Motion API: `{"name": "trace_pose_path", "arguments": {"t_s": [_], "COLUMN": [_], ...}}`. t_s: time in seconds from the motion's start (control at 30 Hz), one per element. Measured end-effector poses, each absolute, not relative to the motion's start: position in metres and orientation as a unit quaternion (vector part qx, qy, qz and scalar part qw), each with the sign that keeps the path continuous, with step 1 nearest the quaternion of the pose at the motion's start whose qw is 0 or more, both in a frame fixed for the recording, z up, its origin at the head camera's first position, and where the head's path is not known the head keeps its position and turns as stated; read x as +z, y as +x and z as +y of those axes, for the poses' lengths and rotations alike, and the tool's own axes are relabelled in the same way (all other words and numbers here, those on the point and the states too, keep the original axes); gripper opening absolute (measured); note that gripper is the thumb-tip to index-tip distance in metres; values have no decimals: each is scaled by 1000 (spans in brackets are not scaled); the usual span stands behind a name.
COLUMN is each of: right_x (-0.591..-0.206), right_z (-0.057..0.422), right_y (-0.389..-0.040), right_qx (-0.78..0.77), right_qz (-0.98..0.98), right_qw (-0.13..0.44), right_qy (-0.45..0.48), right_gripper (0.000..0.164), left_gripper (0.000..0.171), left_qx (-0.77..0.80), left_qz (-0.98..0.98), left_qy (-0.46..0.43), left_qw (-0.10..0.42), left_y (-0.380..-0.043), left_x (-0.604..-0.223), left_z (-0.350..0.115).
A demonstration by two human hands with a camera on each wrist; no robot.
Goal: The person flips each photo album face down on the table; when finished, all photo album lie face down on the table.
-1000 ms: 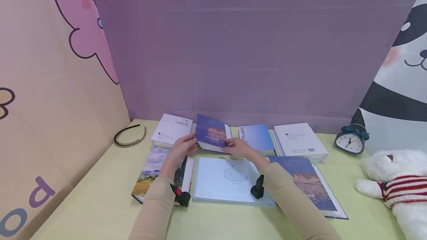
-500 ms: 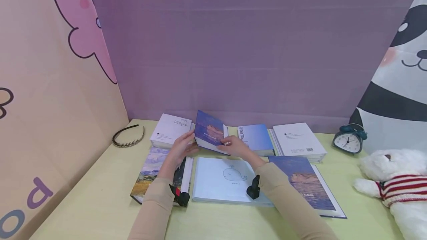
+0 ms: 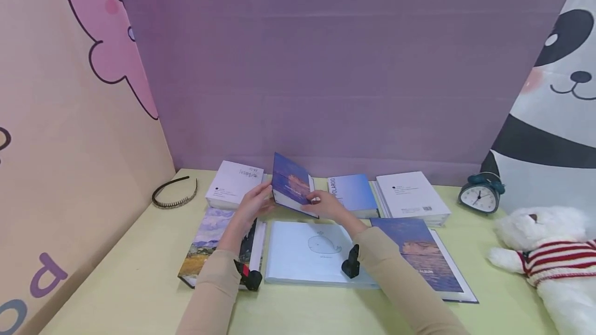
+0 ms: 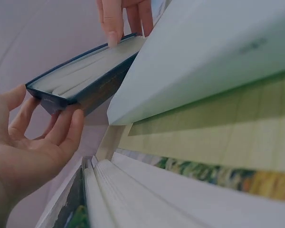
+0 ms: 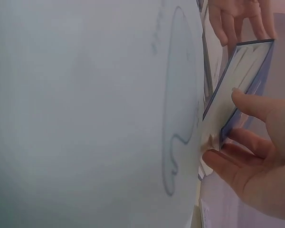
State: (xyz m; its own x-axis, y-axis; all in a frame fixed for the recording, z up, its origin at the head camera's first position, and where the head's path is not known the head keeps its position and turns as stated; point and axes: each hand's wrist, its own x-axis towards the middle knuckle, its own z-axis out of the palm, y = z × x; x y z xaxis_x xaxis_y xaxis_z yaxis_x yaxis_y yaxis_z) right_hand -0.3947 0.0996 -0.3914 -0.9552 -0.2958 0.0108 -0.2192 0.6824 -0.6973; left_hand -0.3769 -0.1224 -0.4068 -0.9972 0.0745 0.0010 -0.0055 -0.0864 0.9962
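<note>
Far L of the frame, mid-height: toothed headband (image 3: 174,193) on the pale table (image 3: 125,257). Next, white book (image 3: 235,182) w/ handwriting, & just below it a landscape-painting book (image 3: 208,242), partly behind a sleeve (image 3: 215,286).

L hand (image 3: 251,206), L of centre: thumb & curled fingers pinch the spine end of the small blue photo album (image 3: 292,180), gap only abt as wide as its thickness. Album sits mid-frame, tilted, cover up; can't tell if its lowest corner touches the table. Spine to frame L, page edges to R, title end toward the bottom; long axis prob. runs along the spine, bottom to top of frame, but foreshortening makes that unsure. Near edge slopes down to the R.

Handling (judgement): stiff covers, fairly light but thick, cover prob. a bit slick; inner sleeves may fan, so best held across both covers at spine & opposite edge.

Below it, whale-drawing book (image 3: 293,260). R hand (image 3: 328,207), R of centre: thumb on the page edges, fingers bent round the open-side corner, equally narrow pinch. Beyond, frame R: POLAROID album (image 3: 355,194), larger blue album (image 3: 419,255), alarm clock (image 3: 478,198), plush bear (image 3: 549,229).
</note>
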Motion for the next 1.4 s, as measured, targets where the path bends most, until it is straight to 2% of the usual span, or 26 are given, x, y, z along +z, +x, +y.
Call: {"name": "trace_pose_path", "arguments": {"t_s": [0.27,0.53,0.83,1.07,1.3,1.4], "right_x": [-390,-390,-391,-389,-393,-393], "right_z": [99,95,88,84,78,76], "right_y": [-395,-395,-392,-389,-393,-393], "right_qx": [-391,-414,-419,-432,-431,-429], "right_qz": [908,889,884,879,877,877], "right_qw": [49,38,35,30,17,16], "right_qy": [-146,-190,-204,-201,-212,-216], "right_gripper": [41,53,52,51,55,57], "left_gripper": [45,47,44,42,47,49], "left_qx": [744,743,764,745,751,752], "left_qz": [667,667,640,660,651,651], "left_qy": [32,56,79,76,70,68], "left_qw": [13,-9,-19,-56,-87,-82], "left_y": [-377,-376,-374,-376,-377,-377], "left_x": [-400,-395,-393,-395,-394,-393], "left_z": [-118,-115,-111,-110,-110,-111]}}
